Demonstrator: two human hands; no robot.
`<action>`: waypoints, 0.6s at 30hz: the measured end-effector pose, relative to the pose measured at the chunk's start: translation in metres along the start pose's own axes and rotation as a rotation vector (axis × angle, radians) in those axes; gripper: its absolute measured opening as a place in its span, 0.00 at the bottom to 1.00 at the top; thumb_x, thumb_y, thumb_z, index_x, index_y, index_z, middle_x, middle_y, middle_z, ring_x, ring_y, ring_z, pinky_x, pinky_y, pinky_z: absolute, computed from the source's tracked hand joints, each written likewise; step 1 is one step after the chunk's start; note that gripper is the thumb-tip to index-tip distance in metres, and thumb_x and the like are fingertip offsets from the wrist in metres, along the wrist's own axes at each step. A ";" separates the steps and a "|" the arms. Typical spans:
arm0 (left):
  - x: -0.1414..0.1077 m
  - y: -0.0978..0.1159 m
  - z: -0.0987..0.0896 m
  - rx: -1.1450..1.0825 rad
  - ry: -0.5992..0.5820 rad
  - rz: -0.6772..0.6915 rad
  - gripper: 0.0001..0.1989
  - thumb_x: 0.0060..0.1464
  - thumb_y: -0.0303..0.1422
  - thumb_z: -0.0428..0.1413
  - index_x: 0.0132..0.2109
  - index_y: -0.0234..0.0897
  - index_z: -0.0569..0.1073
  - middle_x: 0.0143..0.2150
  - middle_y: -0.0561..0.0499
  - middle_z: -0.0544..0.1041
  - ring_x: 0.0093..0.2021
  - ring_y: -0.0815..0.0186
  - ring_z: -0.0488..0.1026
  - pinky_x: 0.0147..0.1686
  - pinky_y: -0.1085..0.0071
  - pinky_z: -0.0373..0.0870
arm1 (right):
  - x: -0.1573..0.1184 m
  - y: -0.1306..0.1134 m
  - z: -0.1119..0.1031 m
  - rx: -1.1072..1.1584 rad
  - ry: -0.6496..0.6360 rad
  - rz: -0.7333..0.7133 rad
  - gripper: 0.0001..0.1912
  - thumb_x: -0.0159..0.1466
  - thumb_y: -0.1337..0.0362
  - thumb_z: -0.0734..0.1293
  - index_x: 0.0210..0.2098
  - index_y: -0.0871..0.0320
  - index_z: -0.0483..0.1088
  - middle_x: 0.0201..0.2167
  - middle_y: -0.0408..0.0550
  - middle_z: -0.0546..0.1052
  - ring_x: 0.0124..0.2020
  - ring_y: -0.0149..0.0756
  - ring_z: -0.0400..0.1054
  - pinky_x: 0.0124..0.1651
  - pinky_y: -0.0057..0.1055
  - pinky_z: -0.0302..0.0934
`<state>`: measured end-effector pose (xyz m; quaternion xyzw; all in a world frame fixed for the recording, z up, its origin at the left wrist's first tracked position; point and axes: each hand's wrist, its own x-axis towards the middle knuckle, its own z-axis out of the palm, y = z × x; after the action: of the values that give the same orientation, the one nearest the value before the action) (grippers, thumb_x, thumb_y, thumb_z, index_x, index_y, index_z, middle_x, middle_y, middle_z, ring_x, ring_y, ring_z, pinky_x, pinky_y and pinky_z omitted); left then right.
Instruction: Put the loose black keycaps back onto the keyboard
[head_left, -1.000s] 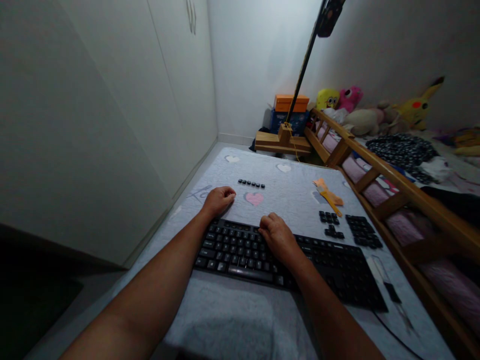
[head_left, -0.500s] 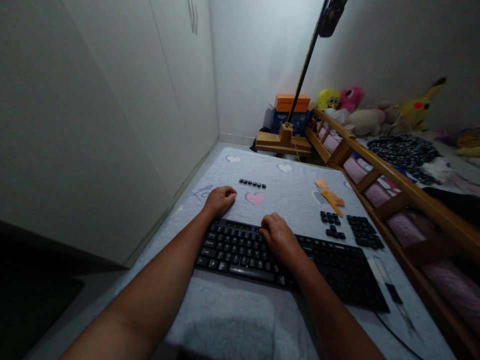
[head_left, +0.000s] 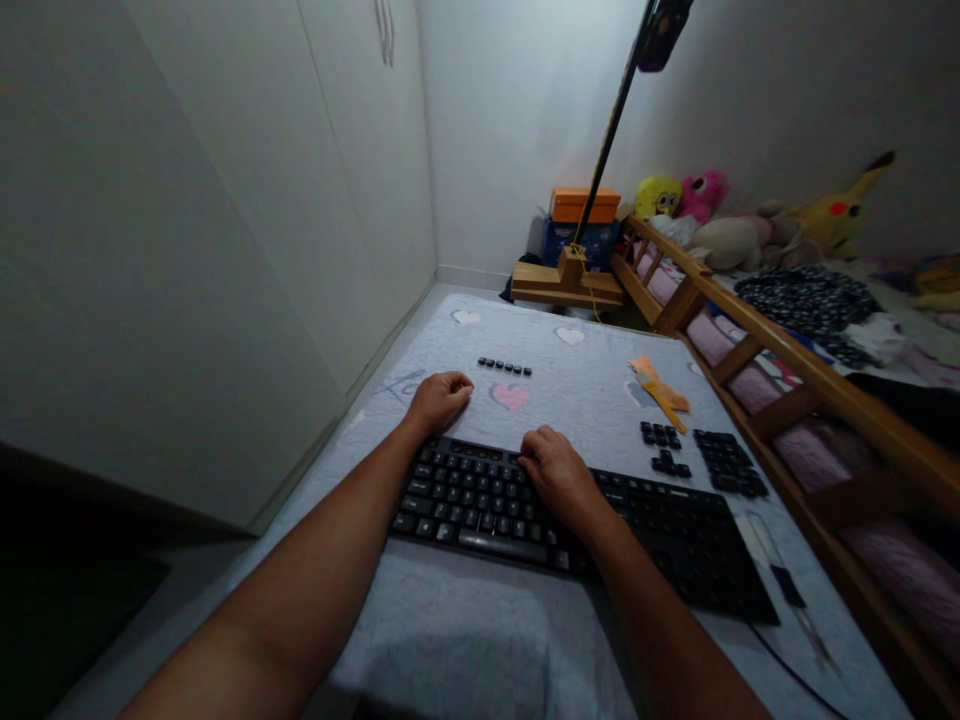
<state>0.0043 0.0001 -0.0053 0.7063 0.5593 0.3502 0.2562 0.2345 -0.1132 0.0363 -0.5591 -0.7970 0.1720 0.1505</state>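
A black keyboard (head_left: 480, 495) lies across the pale cloth; its right part shows no keycaps. My left hand (head_left: 442, 400) rests just beyond its top left edge, fingers curled together, and whatever they may hold is hidden. Over the upper middle of the keyboard, my right hand (head_left: 553, 465) has its fingers bent down at the top row; their tips are partly hidden. A short row of loose black keycaps (head_left: 505, 367) sits beyond my left hand. More loose keycaps (head_left: 727, 462) are grouped at the right, beside a smaller group (head_left: 660, 435).
An orange-handled brush (head_left: 664, 402) lies on an orange cloth at the right. A tool with a black handle (head_left: 787, 587) is right of the keyboard, near its cable. A wooden bed rail (head_left: 795, 360) borders the right side; a white cabinet (head_left: 300, 200) stands left.
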 end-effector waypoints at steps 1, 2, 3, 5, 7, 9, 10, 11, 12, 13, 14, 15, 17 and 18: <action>0.000 0.000 0.000 0.000 -0.002 0.000 0.11 0.52 0.36 0.54 0.36 0.36 0.79 0.30 0.49 0.79 0.31 0.64 0.73 0.34 0.69 0.67 | 0.000 0.000 0.000 -0.005 -0.001 0.000 0.04 0.65 0.71 0.64 0.34 0.56 0.68 0.39 0.48 0.71 0.43 0.38 0.64 0.47 0.32 0.57; 0.000 0.000 0.000 0.000 -0.004 0.001 0.11 0.52 0.36 0.54 0.36 0.36 0.79 0.30 0.49 0.79 0.31 0.63 0.73 0.34 0.69 0.67 | 0.001 0.001 0.001 -0.009 -0.003 0.000 0.04 0.65 0.71 0.64 0.34 0.56 0.68 0.39 0.48 0.71 0.43 0.38 0.64 0.47 0.32 0.57; 0.000 0.000 0.000 0.000 -0.009 0.000 0.11 0.52 0.36 0.54 0.36 0.36 0.79 0.30 0.49 0.79 0.32 0.63 0.73 0.34 0.69 0.67 | 0.001 0.001 0.001 -0.011 -0.005 -0.002 0.04 0.65 0.70 0.64 0.35 0.56 0.68 0.39 0.48 0.71 0.43 0.38 0.64 0.47 0.32 0.57; 0.000 0.000 0.000 0.001 -0.013 -0.005 0.11 0.52 0.36 0.54 0.36 0.36 0.79 0.30 0.49 0.79 0.31 0.63 0.73 0.33 0.69 0.67 | 0.000 0.001 0.002 -0.010 -0.002 -0.006 0.04 0.65 0.70 0.64 0.35 0.56 0.68 0.39 0.48 0.71 0.43 0.38 0.64 0.46 0.32 0.57; 0.001 -0.001 0.000 -0.002 -0.010 -0.007 0.11 0.52 0.36 0.54 0.36 0.36 0.78 0.29 0.49 0.78 0.31 0.64 0.73 0.33 0.70 0.67 | 0.000 0.001 0.002 -0.004 0.008 -0.010 0.04 0.65 0.71 0.63 0.34 0.56 0.68 0.38 0.48 0.71 0.42 0.37 0.63 0.47 0.32 0.56; 0.001 -0.002 0.001 -0.006 -0.007 -0.001 0.11 0.52 0.37 0.54 0.35 0.36 0.78 0.29 0.50 0.78 0.31 0.64 0.73 0.33 0.70 0.67 | 0.000 0.001 0.002 0.010 0.019 -0.007 0.04 0.65 0.71 0.63 0.34 0.56 0.67 0.38 0.47 0.71 0.42 0.37 0.63 0.47 0.32 0.56; 0.001 -0.002 0.001 -0.008 -0.005 0.002 0.11 0.52 0.37 0.54 0.35 0.36 0.78 0.29 0.50 0.78 0.31 0.64 0.73 0.33 0.70 0.67 | 0.000 0.001 0.002 0.021 0.023 -0.003 0.05 0.65 0.71 0.63 0.34 0.56 0.67 0.37 0.47 0.71 0.42 0.37 0.63 0.46 0.32 0.56; 0.001 -0.002 0.001 -0.009 -0.005 0.003 0.11 0.52 0.37 0.54 0.35 0.36 0.78 0.29 0.50 0.78 0.31 0.64 0.73 0.33 0.70 0.67 | 0.000 0.001 0.002 0.034 0.025 0.004 0.05 0.65 0.71 0.64 0.33 0.56 0.67 0.37 0.47 0.71 0.42 0.36 0.63 0.46 0.31 0.56; 0.001 -0.002 0.000 -0.007 -0.004 0.001 0.11 0.52 0.37 0.54 0.35 0.36 0.78 0.29 0.50 0.78 0.31 0.64 0.73 0.33 0.69 0.67 | 0.001 0.001 0.002 0.046 0.026 0.013 0.05 0.65 0.71 0.64 0.33 0.56 0.67 0.36 0.47 0.70 0.41 0.36 0.63 0.46 0.31 0.56; 0.001 -0.001 0.000 -0.003 -0.005 -0.002 0.11 0.52 0.37 0.54 0.35 0.36 0.78 0.29 0.50 0.78 0.31 0.64 0.73 0.33 0.69 0.67 | 0.001 0.001 0.002 0.058 0.026 0.022 0.05 0.65 0.71 0.64 0.32 0.56 0.67 0.36 0.46 0.70 0.41 0.36 0.63 0.46 0.31 0.56; 0.000 -0.001 0.000 0.002 -0.005 -0.004 0.11 0.52 0.37 0.54 0.35 0.36 0.78 0.29 0.50 0.78 0.31 0.64 0.73 0.34 0.69 0.67 | 0.001 0.001 0.002 0.068 0.026 0.030 0.05 0.64 0.71 0.64 0.32 0.56 0.66 0.35 0.46 0.70 0.40 0.36 0.63 0.45 0.31 0.56; 0.000 0.000 0.000 0.007 -0.003 -0.004 0.11 0.52 0.37 0.54 0.35 0.36 0.78 0.29 0.50 0.78 0.31 0.64 0.73 0.34 0.69 0.67 | 0.002 0.002 0.002 0.075 0.025 0.035 0.06 0.64 0.71 0.64 0.32 0.56 0.66 0.35 0.46 0.70 0.40 0.36 0.63 0.45 0.31 0.56; -0.001 0.000 -0.001 0.011 -0.004 0.000 0.11 0.52 0.37 0.54 0.35 0.36 0.78 0.29 0.49 0.78 0.31 0.63 0.73 0.34 0.69 0.67 | 0.002 0.002 0.002 0.082 0.025 0.036 0.06 0.64 0.71 0.64 0.31 0.56 0.66 0.35 0.45 0.70 0.40 0.36 0.64 0.45 0.31 0.56; -0.001 0.001 -0.001 0.011 -0.005 0.002 0.11 0.52 0.37 0.54 0.35 0.36 0.78 0.29 0.49 0.79 0.31 0.63 0.73 0.34 0.69 0.67 | 0.002 0.002 0.002 0.082 0.025 0.034 0.06 0.64 0.71 0.64 0.31 0.56 0.66 0.35 0.45 0.70 0.40 0.36 0.64 0.45 0.31 0.56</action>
<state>0.0039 -0.0009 -0.0043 0.7090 0.5600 0.3458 0.2534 0.2347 -0.1104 0.0339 -0.5678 -0.7779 0.2001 0.1802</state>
